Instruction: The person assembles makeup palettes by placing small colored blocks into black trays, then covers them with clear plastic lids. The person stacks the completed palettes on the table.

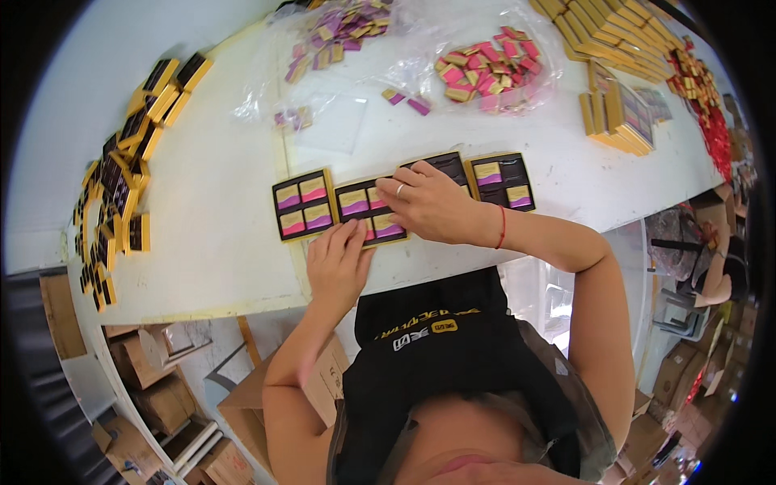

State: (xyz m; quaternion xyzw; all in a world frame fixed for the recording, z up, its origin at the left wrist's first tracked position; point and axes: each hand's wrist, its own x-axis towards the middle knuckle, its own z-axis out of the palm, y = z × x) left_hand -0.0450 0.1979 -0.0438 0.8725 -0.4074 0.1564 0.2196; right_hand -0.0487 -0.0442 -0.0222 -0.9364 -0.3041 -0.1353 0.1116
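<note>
fingers of the right hand [424,206] are curling over a square gold-edged black box [360,185] of gold, pink and purple wrapped pieces [352,202] on the white bench [210,218], any pinch hidden, while the left hand [335,263] is seemingly steadying its near side, fingers close together.

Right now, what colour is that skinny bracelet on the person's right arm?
The bracelet is red; it shows in the head view.

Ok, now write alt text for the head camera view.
A person's left hand and right hand reach over wrapped gold squares banded pink or purple, in a row of black-and-gold boxes on a white table. Beyond lie a purple heap and a pink heap of loose pieces in clear plastic.
</note>
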